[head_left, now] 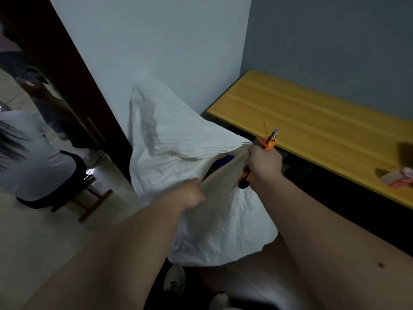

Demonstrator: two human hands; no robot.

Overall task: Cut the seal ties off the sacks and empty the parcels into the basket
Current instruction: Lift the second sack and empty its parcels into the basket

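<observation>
Item: our right hand (264, 161), centre-right, fingers clamped on an orange-handled utility knife (269, 143), an orange plastic seal tie (263, 136) and the mouth of the crumpled white woven sack (178, 153); left hand (192, 194) pinches the lower rim. Risk, we judge: blade beside fabric may nick fingers; basket unseen.

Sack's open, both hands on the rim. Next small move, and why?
Probably set the knife and tie on the wooden bench first. The right hand grips the sack rim together with the orange knife and the cut orange tie, blade end up, while the left hand pinches the other rim. No basket is in view.
</observation>
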